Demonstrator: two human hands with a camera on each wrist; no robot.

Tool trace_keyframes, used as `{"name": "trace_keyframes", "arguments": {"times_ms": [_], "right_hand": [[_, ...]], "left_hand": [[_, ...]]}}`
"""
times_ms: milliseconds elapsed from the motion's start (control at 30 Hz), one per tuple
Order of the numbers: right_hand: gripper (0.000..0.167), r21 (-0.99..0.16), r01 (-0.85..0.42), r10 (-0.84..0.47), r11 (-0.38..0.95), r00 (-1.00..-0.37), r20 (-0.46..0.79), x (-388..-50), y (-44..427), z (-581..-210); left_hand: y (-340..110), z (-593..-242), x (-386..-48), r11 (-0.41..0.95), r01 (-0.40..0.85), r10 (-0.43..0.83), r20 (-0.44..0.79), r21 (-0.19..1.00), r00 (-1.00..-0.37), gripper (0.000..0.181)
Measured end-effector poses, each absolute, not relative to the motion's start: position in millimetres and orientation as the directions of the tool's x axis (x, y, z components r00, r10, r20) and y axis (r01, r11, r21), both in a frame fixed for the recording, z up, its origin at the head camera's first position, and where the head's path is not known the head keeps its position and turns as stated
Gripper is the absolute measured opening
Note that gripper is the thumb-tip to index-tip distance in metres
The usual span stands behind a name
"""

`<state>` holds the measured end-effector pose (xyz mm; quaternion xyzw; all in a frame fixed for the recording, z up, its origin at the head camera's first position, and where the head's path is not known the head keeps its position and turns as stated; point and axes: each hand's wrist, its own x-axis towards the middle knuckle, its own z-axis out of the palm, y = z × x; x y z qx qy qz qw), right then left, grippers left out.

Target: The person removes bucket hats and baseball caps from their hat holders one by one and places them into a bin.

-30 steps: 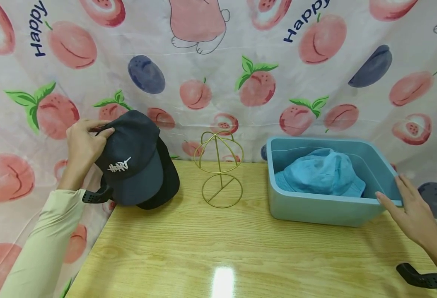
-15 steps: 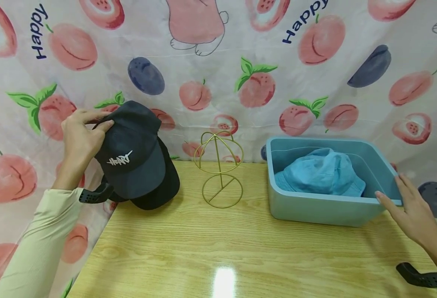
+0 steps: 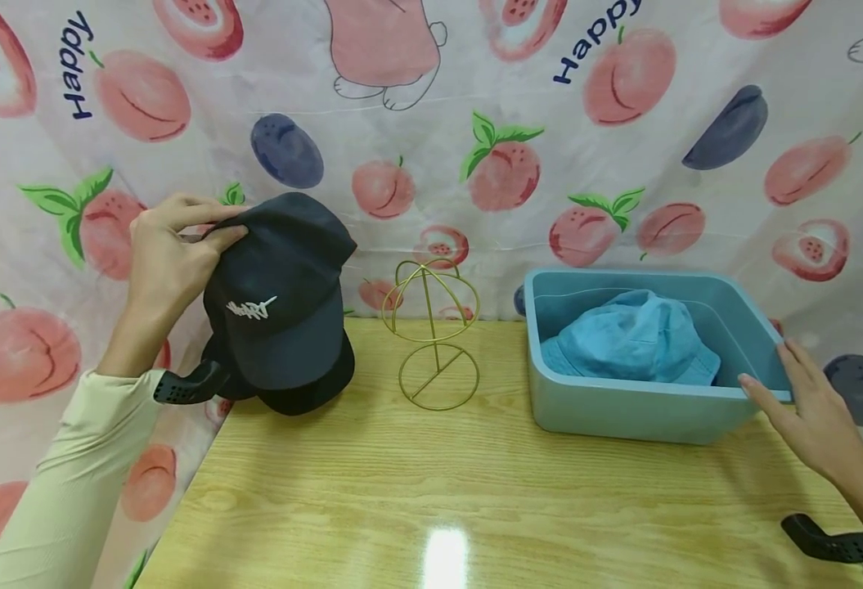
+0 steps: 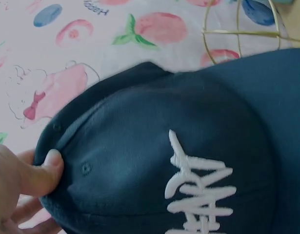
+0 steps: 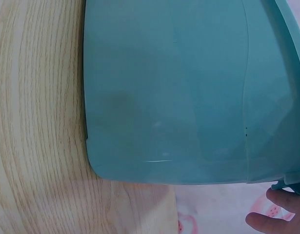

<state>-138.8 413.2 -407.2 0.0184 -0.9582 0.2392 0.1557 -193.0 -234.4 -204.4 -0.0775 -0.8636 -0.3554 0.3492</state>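
Left grip (image 3: 171,266) pinches the lettered cap (image 3: 284,274) — right grip (image 3: 814,417) touches the blue bin (image 3: 637,411).

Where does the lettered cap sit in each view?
Head: left of centre, the lettered cap pinched by the left hand, overlapping another dark cap.
Left wrist: fills most of the picture, white letters in the lower half, brim at the right.
Right wrist: not in it; the blue box takes up most of the picture.
Shared landmark: the fruit-print cloth, visible in all three.
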Motion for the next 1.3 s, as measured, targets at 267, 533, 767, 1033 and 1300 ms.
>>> {"name": "trace_keyframes", "arguments": {"times_ms": [267,533,767,1033,1300], "right_hand": [[0.078,-0.454,-0.113,0.036,0.884,-0.951,0.306,-140,414,-408],[0.078,-0.454,-0.114,0.035,0.884,-0.951,0.307,-140,415,-408],[0.078,-0.455,-0.12,0.032,0.883,-0.949,0.313,-139,416,-409],[0.079,-0.457,-0.124,0.033,0.881,-0.947,0.32,-139,416,-410],[0.078,-0.46,-0.133,0.029,0.878,-0.944,0.328,-138,417,-410]], "left_hand": [[-218,-195,-188,0.612,0.539,0.006,0.678,0.579,-0.735,0.021],[-192,-184,-173,0.504,0.659,0.123,0.709,0.558,-0.695,0.022],[-172,-175,-162,0.506,0.694,0.18,0.725,0.512,-0.665,0.023],[-156,-170,-173,0.43,0.758,0.255,0.739,0.491,-0.624,0.024],[-133,-162,-179,0.309,0.859,0.334,0.799,0.409,-0.501,0.019]]}}
